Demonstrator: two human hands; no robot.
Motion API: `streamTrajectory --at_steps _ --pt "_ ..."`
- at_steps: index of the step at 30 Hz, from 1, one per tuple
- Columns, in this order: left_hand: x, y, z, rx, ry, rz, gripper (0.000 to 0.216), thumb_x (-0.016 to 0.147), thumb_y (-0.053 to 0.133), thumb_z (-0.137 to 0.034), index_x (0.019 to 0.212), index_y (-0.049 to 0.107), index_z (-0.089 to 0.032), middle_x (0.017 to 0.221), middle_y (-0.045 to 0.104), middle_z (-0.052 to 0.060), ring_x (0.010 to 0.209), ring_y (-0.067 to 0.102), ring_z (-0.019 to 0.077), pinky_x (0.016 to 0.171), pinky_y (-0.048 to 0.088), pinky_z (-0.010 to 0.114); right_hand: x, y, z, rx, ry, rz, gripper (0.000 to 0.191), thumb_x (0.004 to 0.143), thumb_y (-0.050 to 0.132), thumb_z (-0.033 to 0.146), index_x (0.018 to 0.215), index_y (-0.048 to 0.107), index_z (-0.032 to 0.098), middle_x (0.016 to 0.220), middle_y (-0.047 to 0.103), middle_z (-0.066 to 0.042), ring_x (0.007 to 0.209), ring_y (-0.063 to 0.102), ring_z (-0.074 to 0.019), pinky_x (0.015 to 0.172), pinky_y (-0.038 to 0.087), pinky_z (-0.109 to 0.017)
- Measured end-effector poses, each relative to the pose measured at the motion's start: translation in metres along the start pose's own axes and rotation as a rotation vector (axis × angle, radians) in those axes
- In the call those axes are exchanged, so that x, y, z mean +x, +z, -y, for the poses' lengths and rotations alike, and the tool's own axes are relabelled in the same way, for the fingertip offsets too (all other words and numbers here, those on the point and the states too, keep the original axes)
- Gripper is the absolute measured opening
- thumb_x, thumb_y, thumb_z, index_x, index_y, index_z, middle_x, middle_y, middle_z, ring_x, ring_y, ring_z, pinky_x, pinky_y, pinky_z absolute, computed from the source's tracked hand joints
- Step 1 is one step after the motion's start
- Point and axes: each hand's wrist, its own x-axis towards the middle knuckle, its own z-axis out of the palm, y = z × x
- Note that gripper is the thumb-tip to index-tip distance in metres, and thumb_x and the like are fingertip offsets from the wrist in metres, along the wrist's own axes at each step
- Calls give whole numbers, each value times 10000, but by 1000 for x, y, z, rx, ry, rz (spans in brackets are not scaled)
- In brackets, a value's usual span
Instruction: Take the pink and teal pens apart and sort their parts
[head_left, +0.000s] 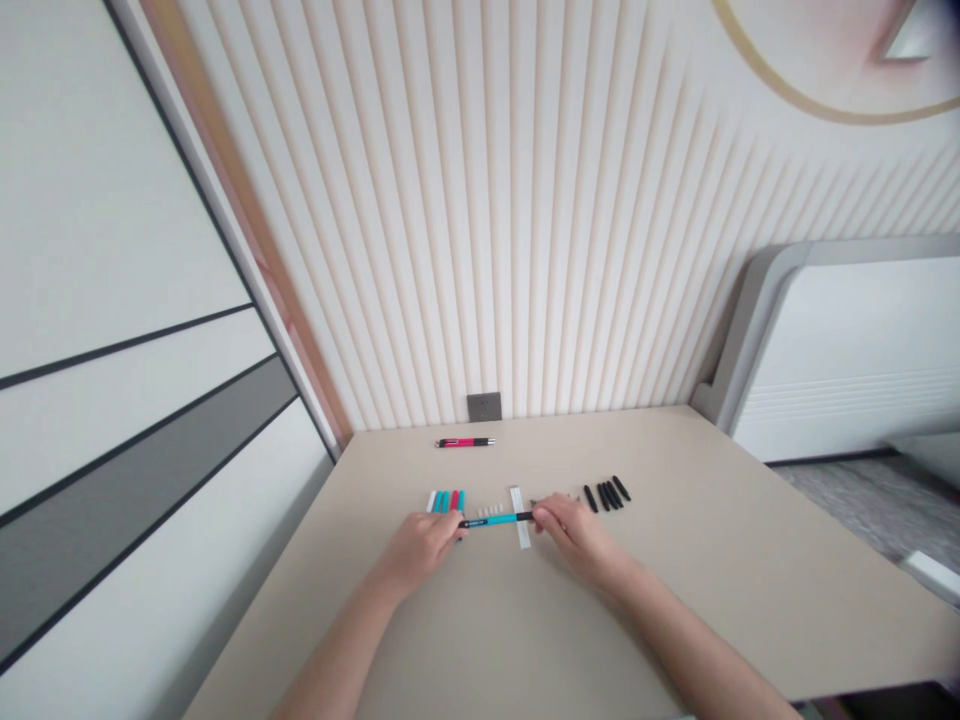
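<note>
Currently: teal pen (491,520) held level across white strip (520,535)

Left hand (420,548) and right hand (576,535) both grip the pen, one at each end, with the strip between them. Left grip: closed around the teal barrel, fingers wrapped on the end nearest the teal and red barrels (448,501). Right grip: narrow pinch, fingertips (541,513) on the black end of the pen. Neither hand holds anything else.

Pen position: crossing the strip, lying roughly side to side. Cannot tell whether it touches the strip or sits just above it.

Layout, all taken from the strip: white bits (489,510) in a short row just left of it, above the pen. Teal and red barrels stand further left, near the left hand, with one white piece at their end. Black parts (606,493) lie in a loose group well right of it. Red pen (465,443) lies alone beyond the strip, further from the person. Wall socket (484,406) sits further back again, above the table (712,570).

Step in hand, judged from the hold: two-handed work on this single pen, black end under the right fingertips. Next move, judged likewise, calls for a steady grip at both ends until one hand can release without the pen dropping onto the strip.
</note>
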Motion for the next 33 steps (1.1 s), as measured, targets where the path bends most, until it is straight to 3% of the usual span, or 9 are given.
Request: streamTrajectory --at_steps 2,5,10,13,17,21,24,29,33 --pt "0 1 0 -14 6 -2 134 981 427 -193 868 500 -199 716 698 2 591 652 159 534 418 229 -1 1 0 26 33 -11 151 935 490 295 961 606 201 874 640 -37 800 575 -177 735 421 -280" --pt "0 2 0 -24 15 1 133 982 424 -189 878 507 -199 742 710 8 615 664 167 551 428 235 -1 4 1 92 34 3 245 896 543 277 1130 548 204 948 645 -35 822 578 -168 725 424 -261" --pt "2 2 -3 18 20 61 209 999 413 -271 841 526 -194 698 679 16 625 658 178 550 424 239 -1 7 2 63 59 69 122 909 495 262 894 599 200 776 633 3 695 551 -144 648 389 -243" --pt "2 3 -3 31 22 87 239 1008 394 -301 846 533 -191 703 676 20 634 656 180 554 423 241 -2 7 4 100 55 93 120 873 554 256 977 592 209 840 646 2 725 560 -143 648 396 -233" --pt "1 8 -1 64 28 99 280 1014 369 -330 836 533 -188 662 650 16 617 645 183 542 408 244 -2 6 8 93 44 178 195 941 458 287 965 634 207 811 657 -9 705 570 -146 646 399 -241" --pt "0 9 1 58 15 111 287 1017 354 -330 841 530 -188 687 659 23 628 647 184 547 410 244 -2 5 10 87 44 171 179 905 521 273 1025 642 219 822 665 -3 702 570 -148 637 401 -236" --pt "0 8 0 45 -1 121 275 1014 361 -321 844 532 -188 704 664 24 635 648 179 556 412 238 -1 4 11 58 34 181 220 935 457 271 974 666 215 792 669 -4 672 564 -143 623 392 -240" --pt "1 5 -4 53 -13 150 249 1005 376 -297 864 546 -183 669 638 17 609 627 177 548 406 236 -1 3 11 61 42 126 198 882 531 232 1033 658 218 917 695 -18 760 596 -154 680 417 -244" --pt "1 5 -4 29 -19 132 234 1003 380 -289 897 562 -186 696 648 15 619 631 163 563 419 229 -1 5 9 63 31 148 194 916 495 269 980 671 218 855 690 -12 720 581 -150 648 405 -248"
